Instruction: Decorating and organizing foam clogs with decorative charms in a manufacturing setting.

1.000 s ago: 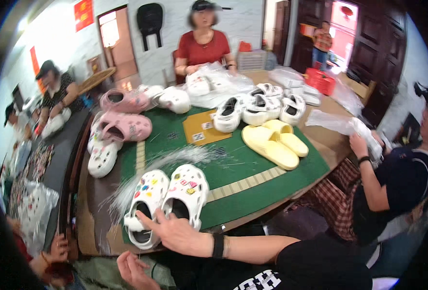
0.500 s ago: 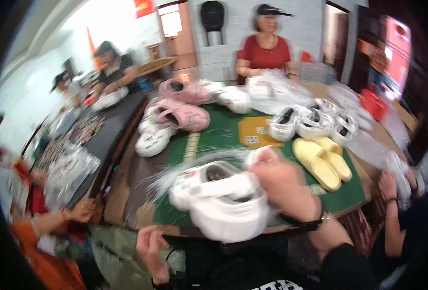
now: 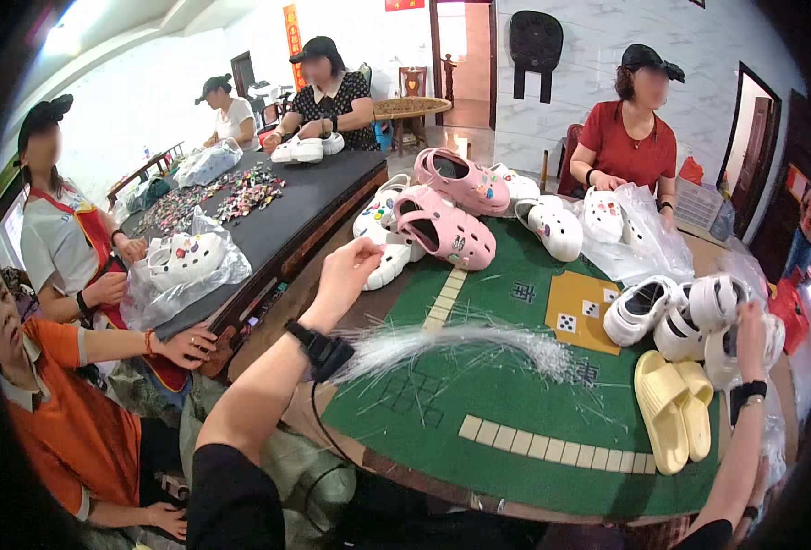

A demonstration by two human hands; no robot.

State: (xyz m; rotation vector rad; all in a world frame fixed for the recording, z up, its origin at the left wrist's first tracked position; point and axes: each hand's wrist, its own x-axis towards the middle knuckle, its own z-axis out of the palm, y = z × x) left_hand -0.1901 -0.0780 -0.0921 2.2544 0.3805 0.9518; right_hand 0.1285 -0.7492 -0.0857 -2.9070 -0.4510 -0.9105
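My left hand (image 3: pixel 344 273) reaches over the table's left side with loosely bent fingers and nothing visible in them. Its fingertips are beside a white clog (image 3: pixel 394 264) with charms; whether they touch it I cannot tell. Against that clog lean two pink clogs with charms, one lower (image 3: pixel 456 240) and one behind (image 3: pixel 468 183). At the right, my right hand (image 3: pixel 751 335) is seen edge-on, closed at a white clog (image 3: pixel 717 301) among several plain white ones; its fingertips are partly hidden. A bundle of clear plastic fasteners (image 3: pixel 465 341) lies loose on the green mat (image 3: pixel 506 390).
Yellow slides (image 3: pixel 664 412) lie near my right forearm. White clogs on plastic bags (image 3: pixel 639 252) are before a person in red (image 3: pixel 627 147) across the table. At left, a dark table (image 3: pixel 300 197) carries small charms (image 3: pixel 250 194) and a bagged clog; several people are around it.
My right hand has carried white clogs from the near middle to the group at the right. My left hand has risen from the near edge to the far-left clogs. The view has turned left.
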